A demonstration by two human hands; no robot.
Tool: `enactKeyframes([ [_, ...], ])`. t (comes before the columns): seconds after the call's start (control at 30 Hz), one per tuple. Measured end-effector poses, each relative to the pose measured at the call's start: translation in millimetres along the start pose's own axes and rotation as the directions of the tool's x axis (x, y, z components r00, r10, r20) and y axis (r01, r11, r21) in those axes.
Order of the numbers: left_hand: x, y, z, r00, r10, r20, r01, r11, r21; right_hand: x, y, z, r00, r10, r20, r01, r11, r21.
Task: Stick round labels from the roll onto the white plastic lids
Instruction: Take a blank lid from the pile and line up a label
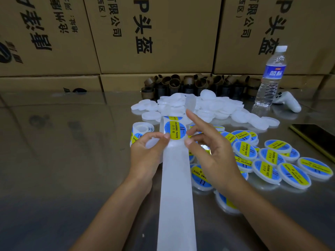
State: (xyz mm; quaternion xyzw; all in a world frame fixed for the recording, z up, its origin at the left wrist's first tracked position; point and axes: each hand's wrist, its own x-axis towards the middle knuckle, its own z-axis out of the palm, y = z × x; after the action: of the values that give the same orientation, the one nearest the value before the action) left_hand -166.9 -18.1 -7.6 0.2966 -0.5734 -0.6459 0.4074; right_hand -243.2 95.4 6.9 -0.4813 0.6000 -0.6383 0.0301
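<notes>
A white backing strip (176, 187) runs from the bottom edge up between my hands. At its top sits a round blue-and-yellow label (175, 130). My left hand (146, 154) holds a white lid (154, 143) in its curled fingers, thumb at the label's left edge. My right hand (208, 151) pinches the label's right edge with thumb and a finger, index finger pointing up. The label roll (140, 133) lies just left of the strip. Bare white lids (181, 105) are piled behind; labelled lids (268, 160) lie to the right.
Cardboard boxes (154, 33) wall off the back. Several brown roll cores (190, 84) stand behind the lid pile. A water bottle (270, 78), a white controller (288, 102) and a dark phone (315, 136) are at the right on the shiny steel table (63, 160).
</notes>
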Motion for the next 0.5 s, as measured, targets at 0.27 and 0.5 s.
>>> enactKeyframes([
  [0.27,1.5,-1.1,-0.9,1.000,-0.007,0.017,0.007,1.000,-0.027,1.8,5.2,-1.9,0.997,0.075,0.010,-0.075,0.997,0.017],
  [0.5,0.7,-0.8,-0.9,1.000,0.010,0.017,-0.010,1.000,-0.019,2.8,9.3,-1.6,0.995,0.101,-0.004,-0.100,0.990,0.096],
])
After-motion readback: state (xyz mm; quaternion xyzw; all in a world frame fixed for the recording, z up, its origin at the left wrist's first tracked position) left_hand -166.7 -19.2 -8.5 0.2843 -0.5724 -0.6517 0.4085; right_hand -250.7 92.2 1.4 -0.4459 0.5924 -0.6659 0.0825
